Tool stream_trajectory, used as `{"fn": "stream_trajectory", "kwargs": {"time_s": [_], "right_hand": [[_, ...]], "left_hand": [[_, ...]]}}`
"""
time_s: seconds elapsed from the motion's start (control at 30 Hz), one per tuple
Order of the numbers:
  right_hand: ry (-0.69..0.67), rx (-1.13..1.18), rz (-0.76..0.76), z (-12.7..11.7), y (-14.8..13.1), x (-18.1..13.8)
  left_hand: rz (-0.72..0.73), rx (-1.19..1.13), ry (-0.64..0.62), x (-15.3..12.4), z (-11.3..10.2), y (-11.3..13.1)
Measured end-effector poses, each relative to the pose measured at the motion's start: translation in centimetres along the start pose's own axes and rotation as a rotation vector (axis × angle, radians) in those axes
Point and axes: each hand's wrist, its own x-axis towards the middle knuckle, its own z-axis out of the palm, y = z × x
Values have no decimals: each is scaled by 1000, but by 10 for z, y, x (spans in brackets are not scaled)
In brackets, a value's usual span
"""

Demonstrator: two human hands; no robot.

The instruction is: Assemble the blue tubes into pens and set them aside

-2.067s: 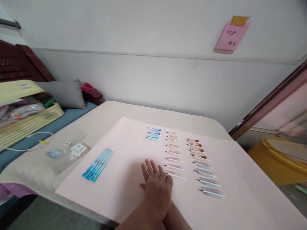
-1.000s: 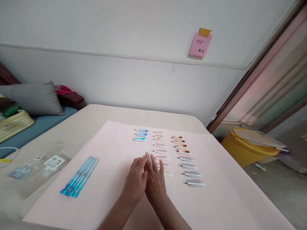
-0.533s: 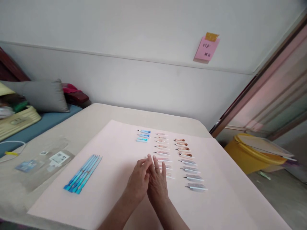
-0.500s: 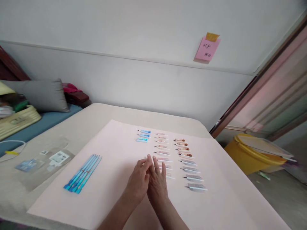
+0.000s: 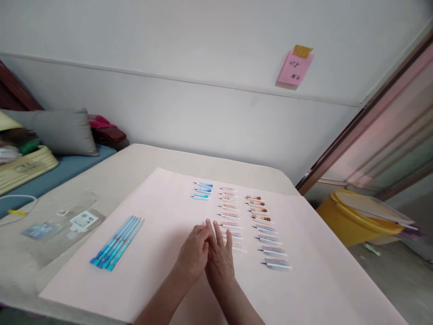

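Since half a second ago both hands have barely shifted, staying pressed together near the surface's front edge. From the head view, the left hand [image 5: 193, 256] curls loosely against the right hand [image 5: 219, 262], whose fingers [image 5: 218, 234] lie flat and spread on the pink paper sheet [image 5: 162, 253], gripping nothing. Just beyond the fingertips runs the middle column of short patterned pen pieces [image 5: 230, 215]. A bundle of blue pens [image 5: 117, 242] lies well apart toward the left edge.
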Motion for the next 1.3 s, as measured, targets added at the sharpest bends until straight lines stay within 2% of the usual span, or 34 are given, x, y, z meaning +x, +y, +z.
{"fn": "stream_trajectory", "kwargs": {"time_s": [0.17,0.3,0.43,0.6,0.7,0.8,0.9,1.07,1.17,1.3], "right_hand": [[-26,2,7,1,-1,0],[-28,4,-3,3,0,-2],[-36,11,-2,5,0,-3],[-51,18,-38,10,-4,-7],[-55,19,-69,14,-3,-11],[-94,43,-91,15,6,-9],[-190,65,-93,11,19,11],[-371,23,-189,11,40,85],[-399,0,-160,28,48,125],[-429,-6,-93,57,50,153]], "left_hand": [[-20,1,37,1,-1,-3],[-63,42,-17,3,-1,-5],[-100,78,-13,4,1,-8],[-119,205,-126,5,-5,-5],[-165,245,-97,6,-15,1],[-207,223,-12,7,-26,3],[-212,161,73,6,-34,3],[-183,79,143,5,-41,7],[-206,37,171,7,-45,6],[-234,18,206,9,-52,1]]}}
